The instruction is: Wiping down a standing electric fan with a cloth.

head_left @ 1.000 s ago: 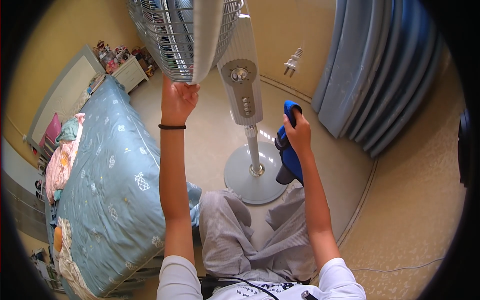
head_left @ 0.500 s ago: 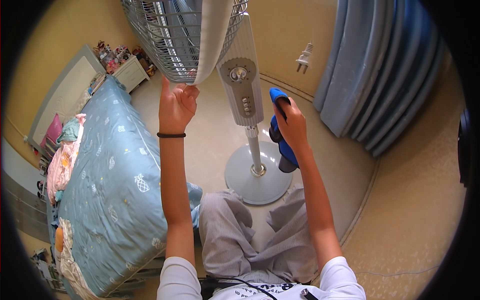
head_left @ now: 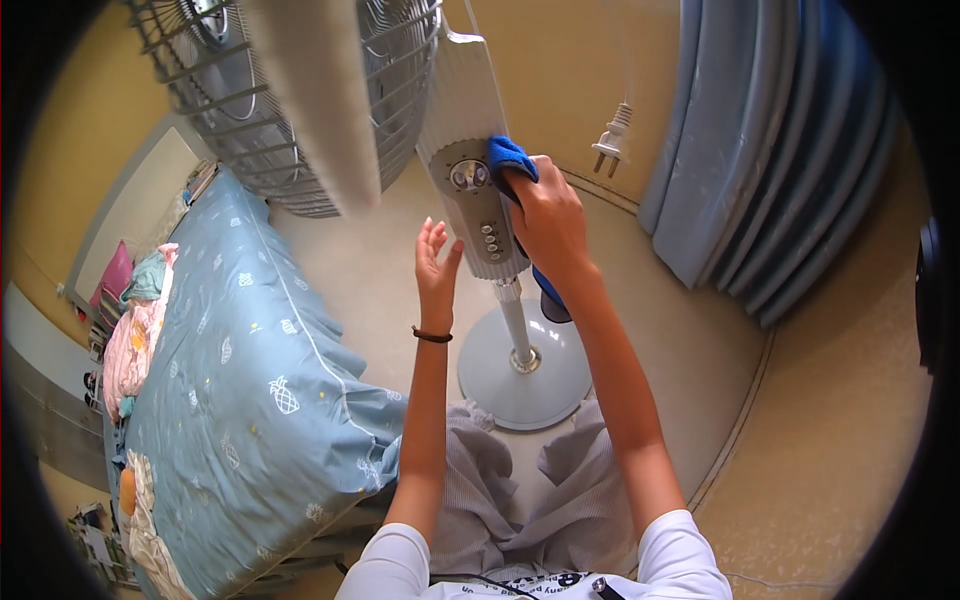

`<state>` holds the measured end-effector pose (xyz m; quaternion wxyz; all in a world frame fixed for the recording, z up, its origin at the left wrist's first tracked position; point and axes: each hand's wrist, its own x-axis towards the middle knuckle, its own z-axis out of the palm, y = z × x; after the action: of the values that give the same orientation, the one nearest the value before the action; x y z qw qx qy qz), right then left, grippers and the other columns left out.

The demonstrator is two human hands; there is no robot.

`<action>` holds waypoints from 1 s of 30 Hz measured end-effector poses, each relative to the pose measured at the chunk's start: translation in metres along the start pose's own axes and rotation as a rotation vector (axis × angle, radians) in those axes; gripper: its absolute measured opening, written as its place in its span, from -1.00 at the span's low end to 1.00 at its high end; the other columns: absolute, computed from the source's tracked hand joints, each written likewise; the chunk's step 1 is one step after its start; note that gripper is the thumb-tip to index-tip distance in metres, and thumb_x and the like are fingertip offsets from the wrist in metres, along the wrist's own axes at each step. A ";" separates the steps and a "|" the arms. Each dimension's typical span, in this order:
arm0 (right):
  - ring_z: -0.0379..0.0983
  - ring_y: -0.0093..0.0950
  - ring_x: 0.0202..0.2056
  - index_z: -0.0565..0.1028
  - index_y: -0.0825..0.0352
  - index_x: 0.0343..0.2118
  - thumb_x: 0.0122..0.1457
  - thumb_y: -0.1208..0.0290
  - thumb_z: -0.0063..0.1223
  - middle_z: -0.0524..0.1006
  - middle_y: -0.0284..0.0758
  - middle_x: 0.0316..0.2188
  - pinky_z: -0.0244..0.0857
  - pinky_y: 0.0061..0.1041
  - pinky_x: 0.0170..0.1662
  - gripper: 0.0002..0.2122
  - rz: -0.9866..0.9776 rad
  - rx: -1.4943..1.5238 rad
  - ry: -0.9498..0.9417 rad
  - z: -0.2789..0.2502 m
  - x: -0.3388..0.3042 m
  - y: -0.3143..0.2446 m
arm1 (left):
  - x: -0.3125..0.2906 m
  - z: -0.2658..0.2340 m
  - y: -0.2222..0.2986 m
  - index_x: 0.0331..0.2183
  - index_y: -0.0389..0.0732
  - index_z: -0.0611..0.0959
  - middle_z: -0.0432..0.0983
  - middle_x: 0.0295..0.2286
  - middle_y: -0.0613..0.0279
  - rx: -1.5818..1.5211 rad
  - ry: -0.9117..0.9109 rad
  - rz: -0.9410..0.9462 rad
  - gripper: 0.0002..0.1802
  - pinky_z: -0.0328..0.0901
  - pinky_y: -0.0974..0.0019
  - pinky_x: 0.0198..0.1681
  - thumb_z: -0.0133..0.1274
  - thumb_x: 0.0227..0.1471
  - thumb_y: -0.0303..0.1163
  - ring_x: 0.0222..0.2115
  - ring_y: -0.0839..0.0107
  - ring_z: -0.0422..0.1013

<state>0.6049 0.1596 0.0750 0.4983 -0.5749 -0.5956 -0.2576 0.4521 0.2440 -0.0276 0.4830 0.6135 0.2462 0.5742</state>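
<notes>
A standing fan rises in front of me, with its wire-caged head (head_left: 300, 110) at the upper left and its grey control panel (head_left: 478, 215) in the middle. Bunched in my right hand (head_left: 552, 215) is a blue cloth (head_left: 511, 156) with dark edging. The cloth meets the panel's right edge beside the large dial (head_left: 468, 175); part of it hangs below the hand. My left hand (head_left: 437, 262) is open and holds nothing, its fingers spread just left of the panel's buttons (head_left: 490, 238). The round fan base (head_left: 525, 385) stands on the floor before my knees.
A bed with a blue-green cover (head_left: 240, 340) fills the left side. Folded blue padded mats (head_left: 745, 160) lean at the upper right. A white plug (head_left: 612, 140) hangs on its cord near the wall. Clothes (head_left: 140, 330) lie on the bed's far side.
My left hand has let go of the fan cage and come down to the right, beside the panel. The fan head has swung left and nearer. My right hand has brought the cloth to the panel.
</notes>
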 end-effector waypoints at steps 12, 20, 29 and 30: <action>0.39 -0.32 -0.37 0.50 0.21 -0.31 -0.13 0.53 0.07 0.38 -0.29 -0.41 0.29 -0.37 -0.36 -0.76 0.021 -0.014 0.070 0.009 0.009 0.006 | 0.044 0.038 0.013 -0.06 -0.29 0.29 0.37 -0.15 0.19 -0.136 -0.189 0.021 -0.39 0.29 0.37 -0.12 0.22 -0.14 -0.45 -0.17 0.43 0.34; 0.37 -0.34 -0.40 0.50 0.20 -0.32 -0.11 0.53 0.04 0.37 -0.31 -0.44 0.29 -0.39 -0.38 -0.77 0.029 -0.047 0.083 0.011 0.020 0.002 | 0.052 0.035 0.008 0.00 -0.26 0.29 0.36 -0.13 0.26 -0.239 -0.241 -0.073 -0.36 0.23 0.35 -0.02 0.18 -0.13 -0.49 -0.12 0.44 0.32; 0.44 -0.26 -0.43 0.50 0.19 -0.26 -0.12 0.42 0.07 0.46 -0.24 -0.46 0.34 -0.33 -0.39 -0.73 0.170 0.096 -0.019 -0.007 0.022 -0.001 | 0.050 0.037 0.011 -0.05 -0.26 0.33 0.39 -0.18 0.25 -0.258 -0.211 -0.063 -0.35 0.26 0.39 -0.10 0.25 -0.19 -0.44 -0.18 0.47 0.34; 0.45 -0.24 -0.44 0.50 0.20 -0.26 -0.11 0.40 0.06 0.48 -0.21 -0.47 0.34 -0.32 -0.40 -0.73 0.192 0.106 -0.058 -0.010 0.023 -0.002 | 0.050 0.037 0.012 -0.05 -0.26 0.33 0.39 -0.18 0.25 -0.252 -0.209 -0.072 -0.36 0.26 0.39 -0.10 0.25 -0.19 -0.44 -0.18 0.47 0.34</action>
<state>0.6099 0.1597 0.0994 0.5331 -0.6094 -0.5646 -0.1601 0.4946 0.2702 0.0109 0.5993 0.5955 0.1423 0.5158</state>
